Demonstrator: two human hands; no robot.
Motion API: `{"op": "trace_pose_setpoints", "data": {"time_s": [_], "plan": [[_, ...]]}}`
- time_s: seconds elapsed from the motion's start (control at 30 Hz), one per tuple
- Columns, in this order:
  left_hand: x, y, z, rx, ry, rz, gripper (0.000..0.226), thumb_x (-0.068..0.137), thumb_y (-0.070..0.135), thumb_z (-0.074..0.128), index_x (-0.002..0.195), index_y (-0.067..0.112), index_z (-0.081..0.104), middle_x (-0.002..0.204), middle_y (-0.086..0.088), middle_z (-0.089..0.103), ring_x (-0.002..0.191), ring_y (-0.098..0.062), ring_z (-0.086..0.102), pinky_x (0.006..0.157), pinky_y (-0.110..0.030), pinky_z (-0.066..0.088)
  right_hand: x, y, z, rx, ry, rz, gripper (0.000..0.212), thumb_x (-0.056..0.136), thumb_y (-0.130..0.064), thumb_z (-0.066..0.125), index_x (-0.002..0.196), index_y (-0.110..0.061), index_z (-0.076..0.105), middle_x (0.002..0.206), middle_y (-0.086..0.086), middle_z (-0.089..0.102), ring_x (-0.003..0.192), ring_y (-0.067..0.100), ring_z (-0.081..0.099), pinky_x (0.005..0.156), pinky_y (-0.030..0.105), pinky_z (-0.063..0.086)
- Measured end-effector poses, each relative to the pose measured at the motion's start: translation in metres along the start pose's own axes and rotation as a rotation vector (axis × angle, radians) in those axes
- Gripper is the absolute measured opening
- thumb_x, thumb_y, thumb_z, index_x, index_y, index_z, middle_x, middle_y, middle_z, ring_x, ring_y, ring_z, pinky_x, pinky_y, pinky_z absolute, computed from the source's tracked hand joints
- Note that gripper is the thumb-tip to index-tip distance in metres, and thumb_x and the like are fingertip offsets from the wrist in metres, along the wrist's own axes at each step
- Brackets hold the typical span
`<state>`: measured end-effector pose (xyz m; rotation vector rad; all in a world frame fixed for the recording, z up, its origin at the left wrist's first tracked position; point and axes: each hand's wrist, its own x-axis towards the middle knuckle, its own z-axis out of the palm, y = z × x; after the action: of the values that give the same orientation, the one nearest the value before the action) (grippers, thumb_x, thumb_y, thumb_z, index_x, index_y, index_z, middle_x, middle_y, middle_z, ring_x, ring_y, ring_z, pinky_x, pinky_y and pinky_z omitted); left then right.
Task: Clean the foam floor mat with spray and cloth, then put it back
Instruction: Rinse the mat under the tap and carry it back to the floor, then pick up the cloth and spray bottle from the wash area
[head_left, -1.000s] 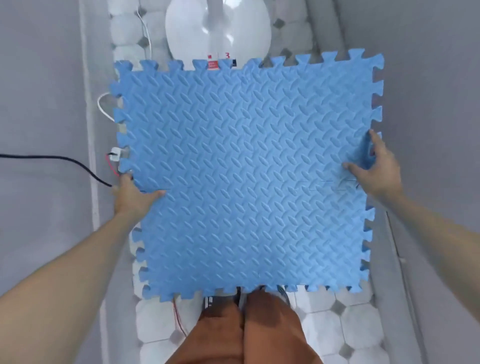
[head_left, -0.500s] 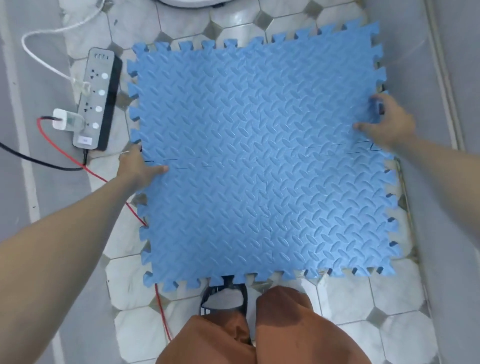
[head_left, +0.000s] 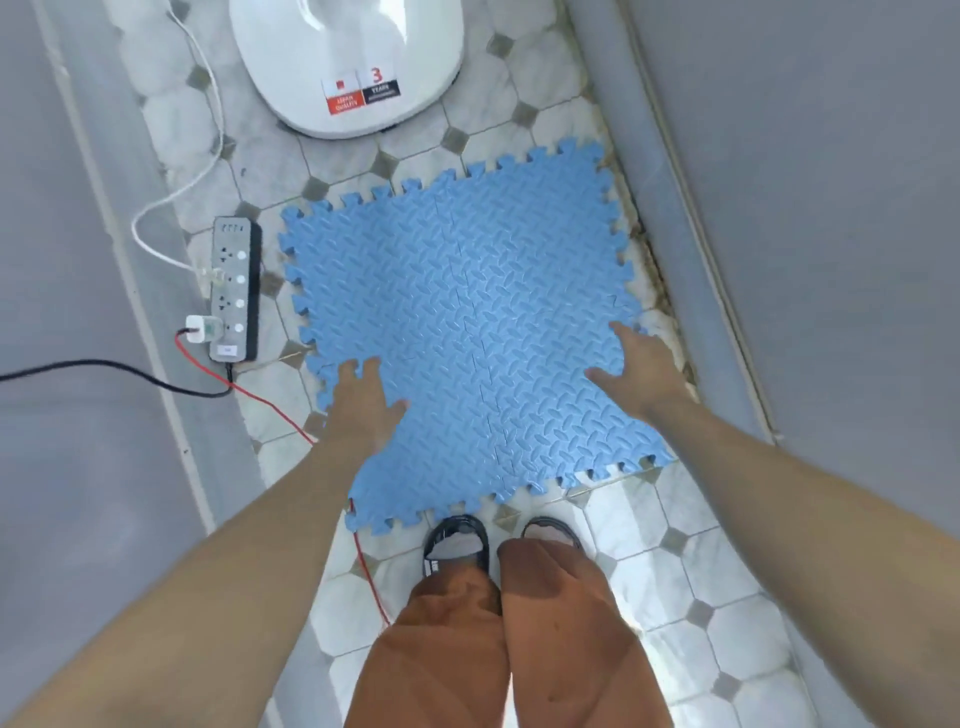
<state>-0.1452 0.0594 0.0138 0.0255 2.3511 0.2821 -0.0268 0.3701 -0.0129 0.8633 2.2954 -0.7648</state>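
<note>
Both hands (left hand (head_left: 363, 400), right hand (head_left: 641, 371)) flat atop mat (head_left: 467, 312)

Bright, even, diffuse light with only faint shadows. Mild glare on the glossy floor tiles (head_left: 691, 582) and the white appliance (head_left: 348, 62). Wide-angle distortion bows the walls (head_left: 831, 208) outward at the edges; both forearms look stretched. Slight overall softness.

Under you is a pale tiled floor (head_left: 670, 587) with small grey insets. The blue foam mat (head_left: 467, 322) lies flat on it beneath both your open palms. A power strip (head_left: 235, 291) lies just beyond your left hand (head_left: 363, 405), a red wire (head_left: 270, 410) trailing past that wrist. A white appliance base (head_left: 348, 57) sits well ahead of your fingers.
</note>
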Motion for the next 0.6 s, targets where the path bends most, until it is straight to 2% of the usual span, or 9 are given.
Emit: {"op": "trace_pose_setpoints", "data": {"time_s": [0.2, 0.33, 0.5, 0.6], "plan": [[-0.079, 0.077, -0.054, 0.015, -0.06, 0.093, 0.067, 0.093, 0.03, 0.058, 0.148, 0.013, 0.024, 0.153, -0.014, 0.011, 0.135, -0.034, 0.032, 0.105, -0.044, 0.038, -0.12, 0.001, -0.056, 0.134, 0.007, 0.136, 0.072, 0.092, -0.047, 0.055, 0.152, -0.022, 0.025, 0.153, 0.005, 0.038, 0.146, 0.028, 0.023, 0.112, 0.046, 0.034], [-0.105, 0.113, -0.076, 0.185, -0.075, 0.235, 0.065, 0.095, 0.031, 0.053, 0.149, 0.014, 0.021, 0.156, -0.012, 0.007, 0.139, -0.033, 0.027, 0.104, -0.042, 0.039, -0.168, 0.011, -0.083, 0.196, 0.07, 0.188, 0.066, 0.096, -0.043, 0.051, 0.152, -0.02, 0.025, 0.154, 0.007, 0.034, 0.146, 0.026, 0.019, 0.114, 0.044, 0.029], [-0.138, 0.141, -0.085, 0.384, -0.104, 0.382, 0.068, 0.096, 0.034, 0.052, 0.151, 0.013, 0.018, 0.159, -0.015, 0.007, 0.14, -0.037, 0.025, 0.114, -0.045, 0.027, -0.232, 0.03, -0.083, 0.367, 0.139, 0.371, 0.067, 0.096, -0.043, 0.05, 0.153, -0.019, 0.024, 0.155, 0.009, 0.033, 0.146, 0.029, 0.021, 0.117, 0.044, 0.026], [-0.162, 0.155, -0.077, 0.561, -0.144, 0.501, 0.069, 0.097, 0.036, 0.048, 0.152, 0.012, 0.013, 0.16, -0.015, 0.007, 0.145, -0.031, 0.017, 0.118, -0.045, 0.017, -0.282, 0.045, -0.072, 0.537, 0.189, 0.503, 0.065, 0.096, -0.044, 0.05, 0.152, -0.019, 0.028, 0.154, 0.01, 0.036, 0.143, 0.029, 0.028, 0.115, 0.041, 0.027]]}}
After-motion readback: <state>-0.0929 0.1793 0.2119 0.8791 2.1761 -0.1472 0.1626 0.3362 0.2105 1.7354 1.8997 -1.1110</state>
